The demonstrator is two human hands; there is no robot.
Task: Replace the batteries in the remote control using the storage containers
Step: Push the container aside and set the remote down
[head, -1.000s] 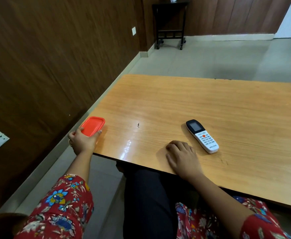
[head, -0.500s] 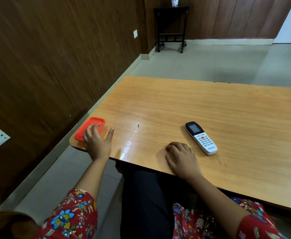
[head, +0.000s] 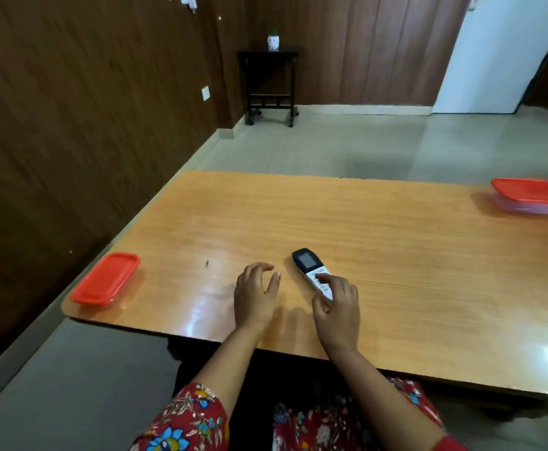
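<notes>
A white remote control [head: 308, 267] with a dark screen end lies face up on the wooden table [head: 380, 242], near the front edge. My right hand [head: 336, 304] rests over its near end, fingers touching the buttons, not lifting it. My left hand [head: 255, 294] hovers open just left of the remote, fingers spread. A small container with a red lid [head: 106, 278] sits at the table's near left corner. A second red-lidded clear container [head: 531, 195] stands at the far right edge.
A dark wood-panelled wall runs along the left side. A black side table [head: 271, 83] with a small white pot stands at the far wall. A white door [head: 500, 53] is at the back right. My dark-trousered lap is under the table edge.
My left hand let go of the red-lidded container at the left corner and moved right, beside the remote. My right hand slid forward onto the remote. The view rose, showing the far-right container.
</notes>
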